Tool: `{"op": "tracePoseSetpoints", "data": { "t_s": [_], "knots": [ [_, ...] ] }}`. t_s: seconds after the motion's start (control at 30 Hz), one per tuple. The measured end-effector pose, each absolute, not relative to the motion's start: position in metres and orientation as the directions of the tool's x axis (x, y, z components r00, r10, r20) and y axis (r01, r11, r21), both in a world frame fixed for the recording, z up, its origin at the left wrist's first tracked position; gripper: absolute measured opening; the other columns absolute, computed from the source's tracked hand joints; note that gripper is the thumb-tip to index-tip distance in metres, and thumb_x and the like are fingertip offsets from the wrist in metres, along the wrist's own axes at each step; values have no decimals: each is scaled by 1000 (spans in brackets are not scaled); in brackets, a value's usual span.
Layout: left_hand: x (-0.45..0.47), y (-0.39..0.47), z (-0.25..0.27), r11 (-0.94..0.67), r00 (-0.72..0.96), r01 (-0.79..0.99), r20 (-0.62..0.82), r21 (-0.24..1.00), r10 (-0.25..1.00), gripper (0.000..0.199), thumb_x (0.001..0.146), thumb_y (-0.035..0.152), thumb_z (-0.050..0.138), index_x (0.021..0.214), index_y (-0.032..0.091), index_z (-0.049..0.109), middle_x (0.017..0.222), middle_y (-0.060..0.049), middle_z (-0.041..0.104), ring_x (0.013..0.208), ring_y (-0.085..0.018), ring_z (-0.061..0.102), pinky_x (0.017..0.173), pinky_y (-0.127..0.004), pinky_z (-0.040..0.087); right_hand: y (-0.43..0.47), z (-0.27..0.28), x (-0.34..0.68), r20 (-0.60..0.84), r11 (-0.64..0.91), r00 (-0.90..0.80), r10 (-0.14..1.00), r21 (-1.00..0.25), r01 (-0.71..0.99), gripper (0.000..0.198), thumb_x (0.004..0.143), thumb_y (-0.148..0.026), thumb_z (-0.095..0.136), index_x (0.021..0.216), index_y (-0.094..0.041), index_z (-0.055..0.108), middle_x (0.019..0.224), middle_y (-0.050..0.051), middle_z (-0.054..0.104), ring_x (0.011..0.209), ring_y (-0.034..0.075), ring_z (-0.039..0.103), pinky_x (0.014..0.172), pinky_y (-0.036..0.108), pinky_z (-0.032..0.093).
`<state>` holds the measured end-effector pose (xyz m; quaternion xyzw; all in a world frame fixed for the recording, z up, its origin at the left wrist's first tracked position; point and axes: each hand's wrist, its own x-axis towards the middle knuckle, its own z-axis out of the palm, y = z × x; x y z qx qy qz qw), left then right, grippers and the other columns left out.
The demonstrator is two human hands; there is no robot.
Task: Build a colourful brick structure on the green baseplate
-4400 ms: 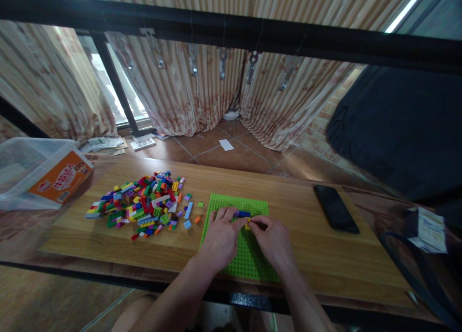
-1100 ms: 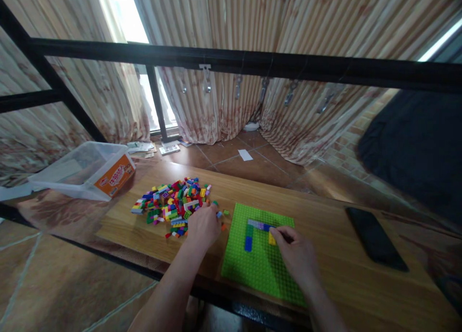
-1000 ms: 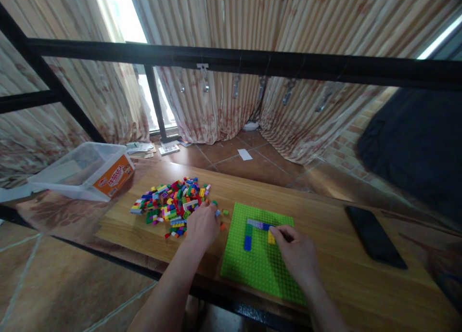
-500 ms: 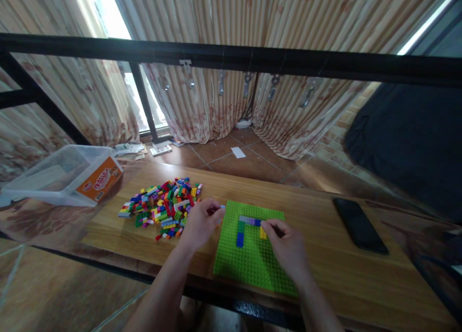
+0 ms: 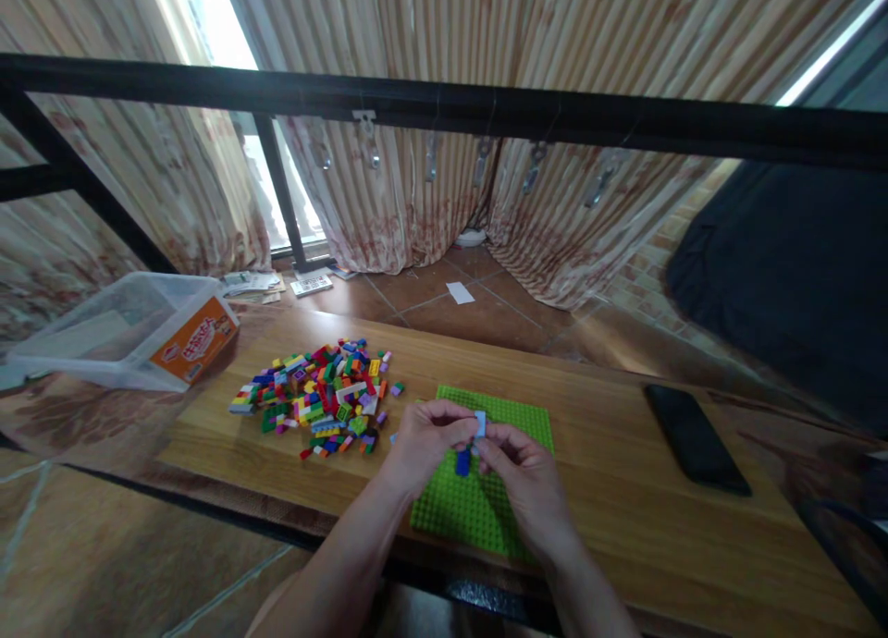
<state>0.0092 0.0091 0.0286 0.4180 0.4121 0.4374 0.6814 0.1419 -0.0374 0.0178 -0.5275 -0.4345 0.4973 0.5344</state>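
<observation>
Over the green baseplate my two hands meet at a small light blue building brick. My left hand pinches it from the left side. From the right, my right hand has its fingers closed at the same brick's lower end. Below the fingertips a dark blue brick shows on the baseplate; the other bricks of that row are hidden behind my hands. To the left lies a heap of mixed coloured bricks on the wooden board.
A clear plastic box with an orange label stands at the far left. At the right a black phone lies on the wooden tabletop. A dark metal rail crosses beyond the table, before striped curtains.
My left hand has moved right, from the baseplate's edge to over its middle. My right hand has shifted slightly left, and both hands now come together at the light blue brick.
</observation>
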Motion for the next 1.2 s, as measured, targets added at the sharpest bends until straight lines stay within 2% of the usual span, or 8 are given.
{"op": "tracePoseSetpoints", "data": {
  "t_s": [0.13, 0.23, 0.37, 0.57, 0.77, 0.97, 1.07, 1.2],
  "knots": [
    [4, 11, 26, 217, 304, -171, -158, 961, 940, 18, 68, 32, 74, 72, 14, 71, 61, 0, 64, 54, -10, 53, 56, -24, 45, -38, 15, 146, -109, -88, 106, 988, -979, -186, 24, 73, -41, 70, 85, -21, 70, 73, 0, 66, 60, 12, 54, 59, 25, 45],
    [-6, 17, 24, -43, 147, 169, 18, 985, 989, 12, 78, 21, 62, 73, 16, 71, 67, -2, 65, 61, -12, 56, 62, -24, 45, -37, 11, 147, -92, -74, 173, 981, -991, -108, 24, 72, -40, 71, 86, -21, 71, 69, -1, 65, 60, 11, 54, 61, 24, 45],
    [-24, 25, 22, -170, 58, 656, 176, 735, 983, 21, 81, 9, 53, 76, 19, 71, 77, -3, 66, 73, -14, 59, 71, -25, 45, -35, 7, 139, -44, -57, 179, 983, -996, 64, 25, 74, -40, 67, 88, -20, 71, 78, 2, 69, 71, 17, 60, 67, 28, 48],
    [-41, 25, 21, -69, 23, 875, 101, 478, 995, 28, 78, 5, 47, 83, 19, 70, 87, -6, 67, 85, -18, 63, 77, -26, 46, -33, 3, 111, 57, -3, 139, 989, -918, 395, 22, 81, -37, 59, 90, -21, 70, 81, 4, 71, 75, 20, 63, 72, 31, 47],
    [-48, 30, 24, -26, -16, 844, 73, 536, 997, 25, 81, 8, 47, 87, 16, 70, 88, -8, 69, 80, -18, 64, 76, -27, 46, -30, 4, 91, 93, 32, 104, 990, -877, 479, 22, 83, -36, 55, 89, -21, 70, 80, 4, 70, 70, 20, 62, 66, 31, 45],
    [-49, 33, 21, -81, 201, 350, 10, 933, 980, 23, 85, 20, 50, 92, 15, 70, 81, -4, 69, 71, -14, 60, 65, -22, 45, -23, 3, 97, 30, 5, 133, 991, -983, 184, 23, 80, -39, 61, 89, -21, 71, 83, 3, 71, 74, 18, 61, 67, 29, 46],
    [-46, 31, 25, -40, 317, 154, -11, 987, 948, 20, 82, 22, 54, 90, 13, 70, 74, -2, 65, 66, -12, 55, 61, -21, 42, -21, 3, 104, -75, -79, 146, 986, -997, 17, 26, 74, -43, 67, 86, -20, 72, 68, 0, 65, 59, 13, 53, 54, 25, 41],
    [-42, 28, 29, 13, 354, 79, -40, 997, 934, 14, 79, 21, 58, 84, 12, 67, 67, 1, 60, 60, -10, 52, 58, -21, 40, -21, 5, 113, -132, -120, 154, 979, -989, -90, 29, 72, -45, 69, 88, -20, 72, 65, -1, 63, 54, 11, 49, 50, 23, 38]
  ]
}}
